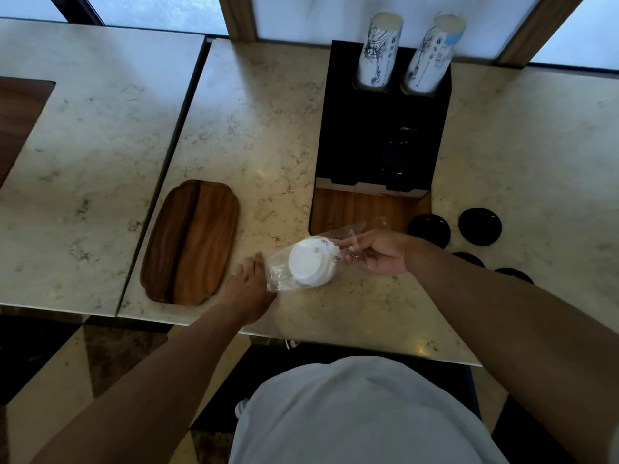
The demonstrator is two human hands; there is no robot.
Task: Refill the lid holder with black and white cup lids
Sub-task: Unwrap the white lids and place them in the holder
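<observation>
four black lids [479, 226], two cup stacks [380, 50], one tray [191, 242]

A wooden tray [191, 242] lies on the marble counter [254, 128], near two paper-cup stacks [378, 51].

Marble counter [261, 128] bears wooden tray [191, 242], lid holder [382, 135].
</observation>
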